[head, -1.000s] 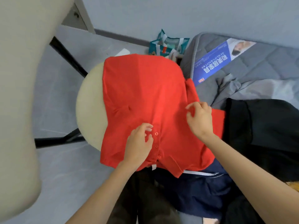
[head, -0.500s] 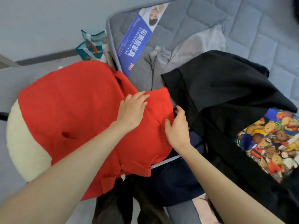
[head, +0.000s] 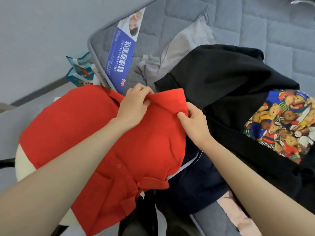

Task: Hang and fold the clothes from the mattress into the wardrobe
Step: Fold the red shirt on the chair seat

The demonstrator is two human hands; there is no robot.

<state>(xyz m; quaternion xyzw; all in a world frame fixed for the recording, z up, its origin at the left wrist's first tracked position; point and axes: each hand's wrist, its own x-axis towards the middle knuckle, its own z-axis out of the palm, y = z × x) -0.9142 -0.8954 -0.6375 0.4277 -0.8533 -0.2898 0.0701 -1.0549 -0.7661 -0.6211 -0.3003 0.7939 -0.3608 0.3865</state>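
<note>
Now, left hand (head: 134, 106) pinching soft red shirt (head: 81, 128), right hand (head: 193, 124) pinching its sleeve

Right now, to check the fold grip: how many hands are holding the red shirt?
2. The left hand pinches the raised far fold of the red shirt; the right hand pinches that fold's end beside the black sweatshirt.

blue label (head: 122, 53) on mattress (head: 255, 31): "和美居家具", "hemeifurniture", "hm"
</note>
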